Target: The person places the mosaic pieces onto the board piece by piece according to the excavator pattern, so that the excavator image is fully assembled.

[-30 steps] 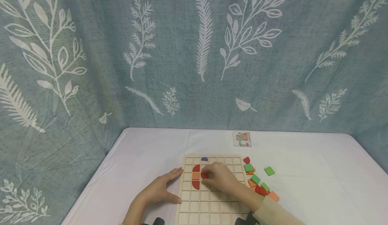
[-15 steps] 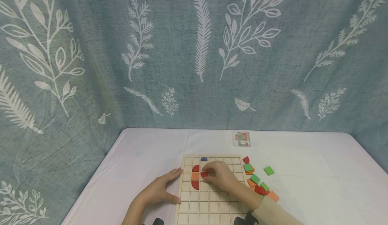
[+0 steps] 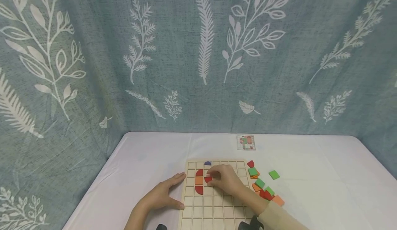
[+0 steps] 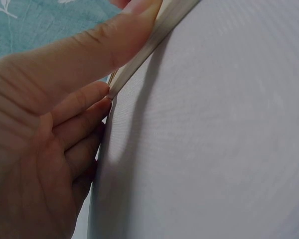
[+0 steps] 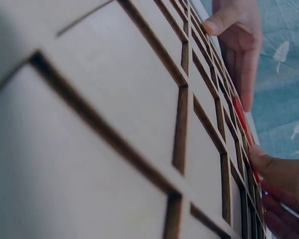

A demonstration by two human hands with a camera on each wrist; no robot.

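A wooden grid board [image 3: 207, 211] lies on the white table. My right hand [image 3: 227, 181] is over its upper part, with thumb and fingers pinching a red rounded tile [image 3: 208, 179] in a cell; the fingers partly hide it. In the right wrist view the thumb [image 5: 271, 164] touches red at the board. To the left stand a red quarter-circle tile [image 3: 199, 172], an orange square tile [image 3: 199, 180] and another red quarter-circle tile [image 3: 199, 190] in a column. My left hand [image 3: 162, 194] rests at the board's left edge, fingers extended and thumb apart, touching the rim [image 4: 139, 57].
A blue half-circle tile [image 3: 207, 163] sits in the top row. Right of the board lie loose green, orange and red tiles, among them a green square tile [image 3: 274, 174]. A small pattern card [image 3: 246, 143] lies farther back, before a blue-green leaf-print curtain [image 3: 186, 51].
The right hand stays at the same cell with the red tile, its fingers shifting only slightly. The left hand keeps its place at the board's edge. The head view drifts a little.
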